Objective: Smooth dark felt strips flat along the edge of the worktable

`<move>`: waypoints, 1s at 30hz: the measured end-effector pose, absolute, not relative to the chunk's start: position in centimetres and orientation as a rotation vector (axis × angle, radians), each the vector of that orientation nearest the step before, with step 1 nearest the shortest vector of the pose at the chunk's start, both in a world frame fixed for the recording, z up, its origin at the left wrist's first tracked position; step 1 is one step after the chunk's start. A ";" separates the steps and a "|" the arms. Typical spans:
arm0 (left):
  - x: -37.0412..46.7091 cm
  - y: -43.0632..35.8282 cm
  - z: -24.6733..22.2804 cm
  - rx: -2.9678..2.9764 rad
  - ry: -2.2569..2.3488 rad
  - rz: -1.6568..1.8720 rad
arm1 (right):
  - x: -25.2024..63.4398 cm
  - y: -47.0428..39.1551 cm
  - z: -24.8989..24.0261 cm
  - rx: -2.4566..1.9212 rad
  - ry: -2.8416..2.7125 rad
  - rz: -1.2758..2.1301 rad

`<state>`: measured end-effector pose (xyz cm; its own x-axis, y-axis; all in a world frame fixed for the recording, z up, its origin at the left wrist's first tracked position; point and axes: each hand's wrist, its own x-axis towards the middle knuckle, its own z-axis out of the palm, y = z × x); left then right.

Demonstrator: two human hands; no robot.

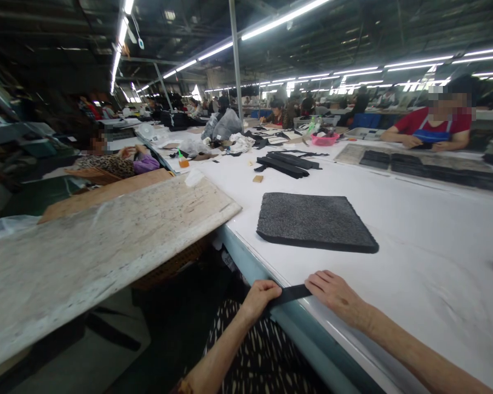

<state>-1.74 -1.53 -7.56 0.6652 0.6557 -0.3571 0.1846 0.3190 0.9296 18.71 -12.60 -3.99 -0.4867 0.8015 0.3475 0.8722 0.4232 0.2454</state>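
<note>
A narrow black fabric strip [294, 294] stretches between my two hands at the near edge of the white table. My left hand [264, 294] pinches its left end, just off the table's rim. My right hand [332, 293] lies over the other end, its fingers together and bent down onto the strip and tabletop; what is under them is hidden. Just beyond my hands lies a stack of dark grey, fuzzy-topped fabric pieces [312, 219], roughly rectangular, with black edges. Behind that stack rests a pile of long black strips [287, 164].
A speckled worn board [107, 241] juts in from the left. On the white table [431, 235] are a small tan block [258, 178], a pink basket [325, 139], an orange glue bottle [183, 161] and plastic bags [228, 127]. Co-workers sit at left and far right.
</note>
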 end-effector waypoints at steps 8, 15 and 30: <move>-2.6 -1.3 -8.0 1.317 0.850 0.377 | 17.4 -12.1 -3.7 -1.430 -2.584 -0.636; -5.6 -1.3 -7.5 1.357 0.917 0.352 | 16.0 -11.6 -3.0 -1.366 -2.686 -0.553; -6.5 -2.3 -3.8 1.539 0.979 0.347 | 20.0 -14.9 -2.9 -1.772 -2.277 -0.307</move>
<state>-6.54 -2.35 -3.80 0.5988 0.7398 -0.3068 0.3808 0.0741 0.9217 19.98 -14.92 -2.88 -0.2360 0.9196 0.3141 0.9700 0.2425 0.0187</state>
